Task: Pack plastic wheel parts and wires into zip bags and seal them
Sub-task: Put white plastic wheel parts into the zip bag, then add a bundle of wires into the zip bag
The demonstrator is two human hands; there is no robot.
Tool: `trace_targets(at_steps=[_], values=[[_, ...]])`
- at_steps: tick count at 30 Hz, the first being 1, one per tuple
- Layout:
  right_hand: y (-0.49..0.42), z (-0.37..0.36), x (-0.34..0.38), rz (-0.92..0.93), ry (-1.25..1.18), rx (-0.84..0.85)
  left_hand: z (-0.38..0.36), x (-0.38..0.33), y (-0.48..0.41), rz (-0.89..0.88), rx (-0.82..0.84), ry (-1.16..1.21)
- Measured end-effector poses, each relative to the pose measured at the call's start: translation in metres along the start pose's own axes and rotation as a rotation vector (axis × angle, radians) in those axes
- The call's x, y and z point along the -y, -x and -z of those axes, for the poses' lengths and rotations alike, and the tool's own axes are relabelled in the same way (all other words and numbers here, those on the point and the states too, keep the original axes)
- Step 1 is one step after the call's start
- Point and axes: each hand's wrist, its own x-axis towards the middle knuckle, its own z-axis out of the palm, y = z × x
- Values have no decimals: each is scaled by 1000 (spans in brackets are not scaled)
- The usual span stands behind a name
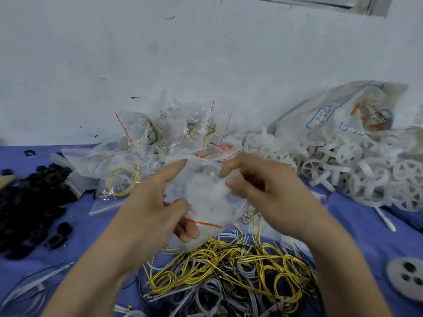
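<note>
Between both hands I hold up a clear zip bag [207, 202] with a red seal line near its lower end and white plastic wheel parts inside. My left hand [158, 202] grips the bag's left side, thumb in front and fingers curled behind the red line. My right hand [258, 188] pinches the bag's upper right part. Below the bag lies a tangle of yellow, white and black wires [229, 275]. A heap of white plastic wheels [343, 170] spreads at the right.
Filled zip bags [146, 147] with wires pile up behind the hands. Black rings [34, 202] heap at the left on the blue cloth [357, 236]. A large printed plastic sack [338, 115] sits behind the wheels. A grey disc [407, 277] lies at the right edge.
</note>
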Motion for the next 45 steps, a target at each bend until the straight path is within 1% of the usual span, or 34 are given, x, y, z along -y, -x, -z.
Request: trace_targets(at_steps=[1, 2, 3, 4, 5, 6, 8, 9, 10, 11, 13, 14, 15, 16, 18, 20, 22, 24, 27, 30, 34, 38, 40, 42, 44, 45], values=[[-1, -2, 0, -12, 98, 0, 0, -1, 0, 8, 0, 5], [-1, -4, 1, -23, 119, 11, -1, -1, 0, 11, -3, 9], [-1, -4, 4, -24, 86, 17, -3, 0, 0, 10, -17, 13], [-1, -3, 6, -15, 0, -4, -3, 0, -1, 5, -46, 20], [-1, 0, 7, -2, -99, -66, -3, 1, -2, -2, -89, 35], [-2, 4, 5, 13, -169, -165, -2, 1, -3, -14, -135, 58], [-4, 14, -8, -7, -174, -373, 1, 4, -6, -37, -211, 95], [-5, 18, -18, -65, -136, -415, 3, 5, -7, -41, -238, 102], [-5, 20, -30, -159, -67, -387, 4, 5, -8, -44, -256, 109], [-5, 20, -42, -276, 45, -275, 4, 6, -9, -47, -271, 116], [-2, 13, -62, -479, 262, 112, 6, 9, -11, -53, -308, 126], [-2, 6, -69, -515, 303, 294, 7, 9, -11, -57, -332, 132], [-3, -3, -73, -499, 296, 425, 8, 10, -11, -64, -356, 138], [-5, -14, -76, -442, 262, 499, 9, 10, -11, -72, -377, 146], [-9, -42, -77, -329, 186, 530, 11, 10, -11, -92, -405, 151], [-12, -73, -79, -290, 194, 495, 13, 10, -11, -100, -413, 146], [-10, -98, -85, -341, 286, 457, 13, 11, -11, -95, -415, 143], [-6, -112, -89, -393, 320, 456, 13, 12, -12, -87, -410, 139], [-8, -114, -92, -395, 358, 430, 11, 13, -14, -77, -404, 154], [-13, -102, -91, -391, 384, 331, 10, 14, -14, -47, -402, 160], [-17, -67, -93, -457, 290, 38, 11, 13, -13, -56, -390, 148], [-16, -37, -96, -475, 169, -189, 11, 12, -13, -76, -365, 116], [-18, -25, -97, -473, 36, -367, 10, 13, -13, -76, -362, 123], [-17, -13, -93, -481, -223, -552, 8, 12, -13, -61, -354, 125], [-14, 0, -81, -465, -496, -652, 6, 12, -12, -40, -341, 130], [-12, 6, -72, -446, -595, -654, 4, 12, -12, -29, -327, 125]])
